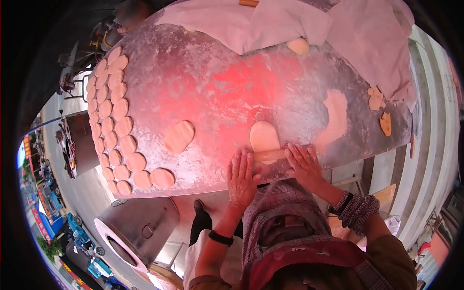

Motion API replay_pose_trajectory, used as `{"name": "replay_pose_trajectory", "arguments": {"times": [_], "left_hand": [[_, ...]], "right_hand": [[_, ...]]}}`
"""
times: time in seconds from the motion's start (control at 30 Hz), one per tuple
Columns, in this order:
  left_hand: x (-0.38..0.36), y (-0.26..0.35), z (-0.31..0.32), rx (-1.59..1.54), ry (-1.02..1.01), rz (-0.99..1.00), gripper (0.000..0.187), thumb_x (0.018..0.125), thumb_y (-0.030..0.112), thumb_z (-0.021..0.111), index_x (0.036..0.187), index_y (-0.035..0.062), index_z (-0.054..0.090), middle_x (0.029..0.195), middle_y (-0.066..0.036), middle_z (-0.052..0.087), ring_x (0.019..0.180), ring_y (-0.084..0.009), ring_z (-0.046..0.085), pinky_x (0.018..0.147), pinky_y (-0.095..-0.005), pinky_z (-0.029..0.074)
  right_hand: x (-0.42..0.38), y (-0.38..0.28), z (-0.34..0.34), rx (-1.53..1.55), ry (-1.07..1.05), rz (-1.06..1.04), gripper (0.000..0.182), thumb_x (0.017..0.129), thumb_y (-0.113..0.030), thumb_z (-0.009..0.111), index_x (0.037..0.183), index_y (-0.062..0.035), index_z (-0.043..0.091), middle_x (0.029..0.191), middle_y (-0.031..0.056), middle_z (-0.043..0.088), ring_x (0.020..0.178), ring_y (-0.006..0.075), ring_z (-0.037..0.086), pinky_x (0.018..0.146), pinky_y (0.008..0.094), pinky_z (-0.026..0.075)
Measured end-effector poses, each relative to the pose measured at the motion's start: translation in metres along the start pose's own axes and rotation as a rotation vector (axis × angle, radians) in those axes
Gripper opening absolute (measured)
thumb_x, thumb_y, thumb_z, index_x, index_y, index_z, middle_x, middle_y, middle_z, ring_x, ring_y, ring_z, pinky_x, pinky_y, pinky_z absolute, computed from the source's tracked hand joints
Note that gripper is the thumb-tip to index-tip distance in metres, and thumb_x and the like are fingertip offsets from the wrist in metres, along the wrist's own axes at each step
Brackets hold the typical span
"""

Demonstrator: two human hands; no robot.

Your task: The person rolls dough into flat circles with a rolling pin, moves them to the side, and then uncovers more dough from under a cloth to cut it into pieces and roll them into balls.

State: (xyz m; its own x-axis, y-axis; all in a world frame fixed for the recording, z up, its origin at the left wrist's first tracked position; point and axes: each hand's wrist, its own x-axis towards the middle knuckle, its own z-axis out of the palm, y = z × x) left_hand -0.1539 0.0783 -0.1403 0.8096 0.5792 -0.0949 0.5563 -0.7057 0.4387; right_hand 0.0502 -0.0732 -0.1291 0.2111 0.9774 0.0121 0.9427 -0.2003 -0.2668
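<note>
A wooden rolling pin (269,155) lies across the lower part of an oval piece of flattened dough (264,136) at the table's near edge. My left hand (243,179) rests at the pin's left end, its fingers stretched out flat. On the right end lies my right hand (305,166), fingers also straight and slightly apart. Both hands touch the pin from above without wrapping round it. Left of them is another flattened dough piece (179,137). The parts of the pin under my palms are hidden.
Rows of round dough pieces (124,126) line the left side of the floured table (217,106). A pale cloth (285,24) covers the far edge, with a dough lump (298,46) beside it. Dough scraps (385,124) lie at right. A metal drum (140,227) stands below left.
</note>
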Motion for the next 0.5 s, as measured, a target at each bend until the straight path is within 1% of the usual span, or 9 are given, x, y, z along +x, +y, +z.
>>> {"name": "replay_pose_trajectory", "arguments": {"times": [0.1, 0.13, 0.2, 0.23, 0.27, 0.3, 0.37, 0.4, 0.5], "left_hand": [[0.042, 0.010, -0.012, -0.163, 0.022, -0.160, 0.061, 0.098, 0.042, 0.048, 0.144, 0.0027, 0.043, 0.150, -0.017, 0.040, 0.138, -0.0371, 0.038, 0.112, -0.0529, 0.026], [0.077, 0.018, -0.013, -0.225, 0.225, -0.148, 0.055, 0.089, 0.027, 0.065, 0.135, 0.0010, 0.051, 0.140, -0.016, 0.051, 0.133, -0.0364, 0.043, 0.107, -0.0502, 0.033], [0.122, 0.015, -0.004, -0.249, 0.222, -0.004, 0.047, 0.078, 0.015, 0.075, 0.118, -0.0003, 0.057, 0.116, -0.015, 0.064, 0.115, -0.0382, 0.056, 0.097, -0.0481, 0.044], [0.130, 0.012, -0.009, -0.254, 0.218, -0.011, 0.047, 0.078, 0.015, 0.075, 0.118, -0.0003, 0.057, 0.116, -0.015, 0.064, 0.115, -0.0382, 0.056, 0.097, -0.0481, 0.044], [0.136, 0.004, -0.018, -0.330, 0.077, -0.149, 0.041, 0.075, 0.009, 0.076, 0.109, -0.0005, 0.056, 0.104, -0.014, 0.066, 0.104, -0.0342, 0.061, 0.090, -0.0445, 0.048], [0.139, -0.009, -0.028, -0.400, -0.060, -0.283, 0.036, 0.073, 0.003, 0.077, 0.101, -0.0008, 0.054, 0.093, -0.013, 0.068, 0.093, -0.0302, 0.067, 0.083, -0.0408, 0.053], [0.120, -0.055, -0.032, -0.784, 0.134, -0.573, 0.026, 0.078, 0.000, 0.073, 0.091, 0.0004, 0.051, 0.082, -0.010, 0.068, 0.080, -0.0194, 0.068, 0.073, -0.0314, 0.054], [0.105, -0.067, -0.036, -0.915, 0.172, -0.672, 0.023, 0.081, -0.002, 0.071, 0.095, -0.0019, 0.053, 0.086, -0.011, 0.068, 0.084, -0.0131, 0.067, 0.074, -0.0269, 0.052], [0.060, -0.055, -0.017, -0.888, 0.185, -0.572, 0.033, 0.079, 0.006, 0.078, 0.102, -0.0009, 0.055, 0.080, -0.008, 0.069, 0.072, -0.0113, 0.064, 0.067, -0.0265, 0.052]], "right_hand": [[0.003, -0.009, 0.003, -0.014, 0.059, 0.010, 0.061, 0.083, -0.023, 0.067, 0.140, -0.0103, 0.050, 0.145, 0.0058, 0.048, 0.136, 0.0195, 0.042, 0.115, 0.0414, 0.025], [0.021, -0.006, -0.003, 0.095, 0.052, 0.016, 0.050, 0.082, -0.016, 0.064, 0.131, -0.0096, 0.057, 0.136, 0.0060, 0.054, 0.127, 0.0220, 0.048, 0.109, 0.0408, 0.032], [0.044, 0.005, -0.010, 0.100, 0.037, 0.028, 0.047, 0.080, -0.012, 0.063, 0.126, -0.0085, 0.058, 0.130, 0.0062, 0.056, 0.121, 0.0239, 0.050, 0.103, 0.0410, 0.035], [0.047, 0.007, -0.014, 0.120, -0.003, 0.046, 0.043, 0.078, -0.008, 0.061, 0.121, -0.0074, 0.060, 0.125, 0.0064, 0.057, 0.114, 0.0258, 0.053, 0.098, 0.0412, 0.038], [0.047, 0.011, -0.018, 0.136, 0.100, 0.031, 0.040, 0.075, -0.005, 0.061, 0.115, -0.0064, 0.061, 0.116, 0.0069, 0.059, 0.104, 0.0280, 0.054, 0.089, 0.0419, 0.039], [0.043, 0.016, -0.024, 0.138, 0.100, 0.028, 0.040, 0.075, -0.005, 0.061, 0.115, -0.0064, 0.061, 0.116, 0.0069, 0.059, 0.104, 0.0280, 0.054, 0.089, 0.0419, 0.039], [0.034, 0.020, -0.034, 0.187, 0.149, 0.200, 0.039, 0.076, -0.005, 0.061, 0.116, -0.0081, 0.061, 0.115, 0.0072, 0.060, 0.103, 0.0284, 0.054, 0.089, 0.0432, 0.040], [0.035, 0.018, -0.034, 0.236, 0.173, 0.269, 0.040, 0.077, -0.005, 0.062, 0.117, -0.0099, 0.061, 0.112, 0.0076, 0.060, 0.101, 0.0292, 0.055, 0.086, 0.0436, 0.042], [0.054, 0.004, -0.019, 0.357, 0.153, 0.326, 0.041, 0.077, -0.005, 0.063, 0.118, -0.0108, 0.061, 0.111, 0.0073, 0.061, 0.100, 0.0297, 0.056, 0.085, 0.0433, 0.043]]}}
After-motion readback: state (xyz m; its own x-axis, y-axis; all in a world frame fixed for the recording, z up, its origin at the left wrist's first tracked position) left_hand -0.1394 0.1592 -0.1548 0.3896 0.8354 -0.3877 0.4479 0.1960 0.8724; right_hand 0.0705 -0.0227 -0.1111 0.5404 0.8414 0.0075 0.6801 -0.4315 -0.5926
